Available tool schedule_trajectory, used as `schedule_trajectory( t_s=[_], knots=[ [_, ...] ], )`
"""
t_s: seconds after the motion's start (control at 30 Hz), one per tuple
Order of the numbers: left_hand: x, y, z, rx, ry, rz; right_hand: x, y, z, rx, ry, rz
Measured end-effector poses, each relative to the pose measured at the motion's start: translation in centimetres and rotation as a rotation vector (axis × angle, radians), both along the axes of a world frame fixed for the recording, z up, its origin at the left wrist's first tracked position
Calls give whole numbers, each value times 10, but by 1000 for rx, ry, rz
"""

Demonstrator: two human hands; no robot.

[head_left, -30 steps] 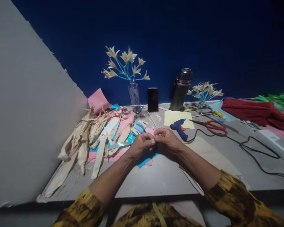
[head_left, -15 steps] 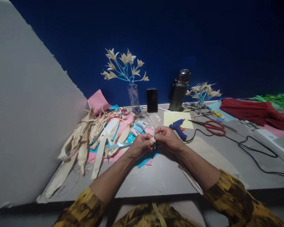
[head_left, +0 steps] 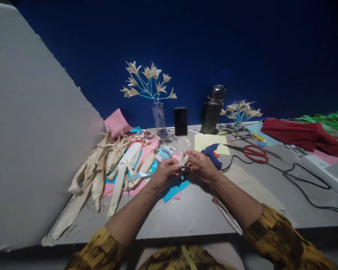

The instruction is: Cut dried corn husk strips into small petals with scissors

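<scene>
Over the middle of the table, my left hand (head_left: pixel 166 173) and my right hand (head_left: pixel 201 165) meet, fingers pinched on a small pale strip that looks like corn husk (head_left: pixel 184 160). The strip spans the gap between my fingertips. Just below it sits a small dark round thing (head_left: pixel 183 171), too small to name. A thin stick (head_left: pixel 179 143) lies behind my hands. To the right of my right hand is a blue glue gun (head_left: pixel 212 154), partly on a yellow sheet (head_left: pixel 199 141). Dried corn husks (head_left: pixel 100 167) lie left of my left hand.
At the back stand a glass vase (head_left: pixel 159 120) of husk flowers, a phone (head_left: pixel 180 122), a flask (head_left: pixel 213 110) and a smaller bunch of flowers (head_left: pixel 242 109). Red-handled scissors (head_left: pixel 256 153), a black cord (head_left: pixel 295 180) and a red cloth (head_left: pixel 301 135) lie to the right.
The pale strip between my fingers shows more now, and my fingertips have shifted slightly apart. The view has tilted a little; the table things have stayed put.
</scene>
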State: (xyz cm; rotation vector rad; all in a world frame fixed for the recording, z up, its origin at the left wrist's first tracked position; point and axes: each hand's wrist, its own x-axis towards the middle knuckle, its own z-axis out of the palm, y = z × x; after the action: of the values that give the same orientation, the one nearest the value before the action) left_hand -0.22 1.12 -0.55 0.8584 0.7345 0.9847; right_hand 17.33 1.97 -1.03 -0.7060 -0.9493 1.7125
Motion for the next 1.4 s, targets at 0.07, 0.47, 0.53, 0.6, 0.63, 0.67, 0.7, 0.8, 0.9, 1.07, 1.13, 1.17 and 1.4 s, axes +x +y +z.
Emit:
schedule_trajectory(
  t_s=[0.07,0.47,0.53,0.6,0.63,0.67,0.7,0.8,0.9,1.07,1.13,1.17,1.4],
  knots=[
    [1,0,2,-9,17,12,-1,-2,-1,15,-44,7],
    [0,-1,-2,-7,-55,-102,-5,-8,2,-44,78,134],
    [-2,0,-3,-11,-94,-109,-2,-7,3,-58,112,152],
    [-4,1,-5,-11,-113,-109,1,-6,2,-29,129,150],
    [-4,1,-6,-11,-105,-108,1,-6,2,-5,132,136],
    [-4,2,-6,-13,-86,-111,1,-5,0,19,122,118],
    [-4,2,-7,-13,-61,-114,0,-5,-1,38,95,102],
    [-3,2,-7,-4,1,-127,-2,-6,-5,49,-36,83],
    [-2,0,-4,9,-10,-165,-2,-6,-4,-1,-41,138],
    [-5,-2,0,-3,-86,-244,2,-6,3,-46,66,213],
    [-6,-1,0,-2,-75,-232,3,-6,4,-14,39,183],
    [-7,-1,-1,-3,-59,-219,3,-6,3,5,9,164],
    [-8,2,0,-2,65,-189,6,-3,2,119,-342,201]
  ],
)
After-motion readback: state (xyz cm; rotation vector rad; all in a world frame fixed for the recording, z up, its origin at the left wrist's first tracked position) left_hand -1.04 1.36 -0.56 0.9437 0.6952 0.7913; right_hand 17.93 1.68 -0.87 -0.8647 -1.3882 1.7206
